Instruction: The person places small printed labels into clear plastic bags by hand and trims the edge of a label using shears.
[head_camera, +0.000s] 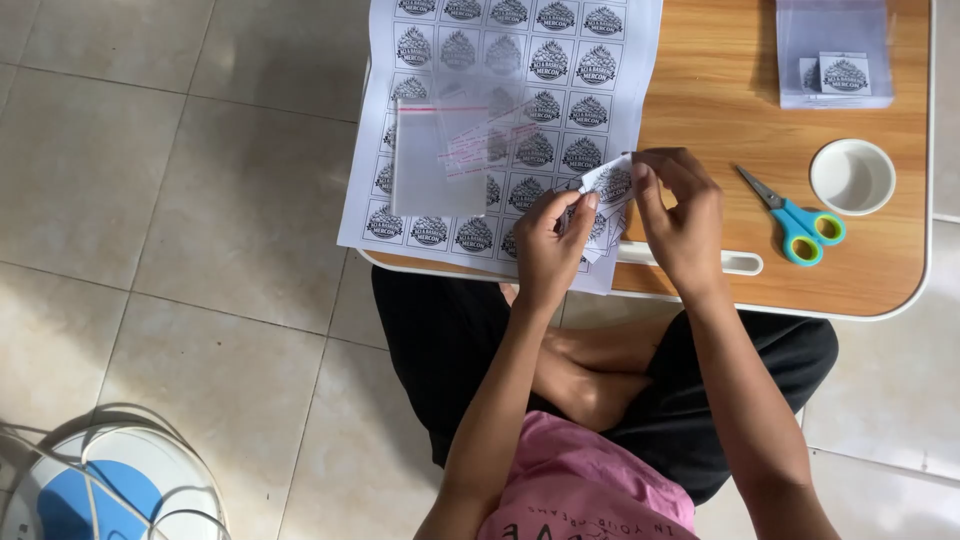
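Head cam, looking straight down at someone sitting cross-legged on a tiled floor with a small wooden tabletop (720, 90) over their lap.

Both hands are up at the near edge of the tabletop, working on the same thing. The left hand (552, 245) and the right hand (680, 215) are each pinching a small cut label (608, 183), a white paper square with a dark round emblem printed on it. So the grip on both sides is clenched on that label, fingertips on its edges, and it's held tilted just above the tabletop's front edge. A few more loose squares sit right under it, partly hidden by the fingers.

To the left of the hands lies a big printed sheet (520, 60) covered in rows of the same emblem, hanging a bit over the tabletop's edge. On top of it sits a pile of clear plastic sleeves (440, 160) with thin red strips.

On the right, well apart from the hands: scissors (795, 218) with blue and green handles, a small round white dish (852, 177), and at the far corner a clear bag (835, 55) with cut labels inside.

Bottom left corner, on the floor, there's a fan (110, 480) with a wire cage and blue centre.
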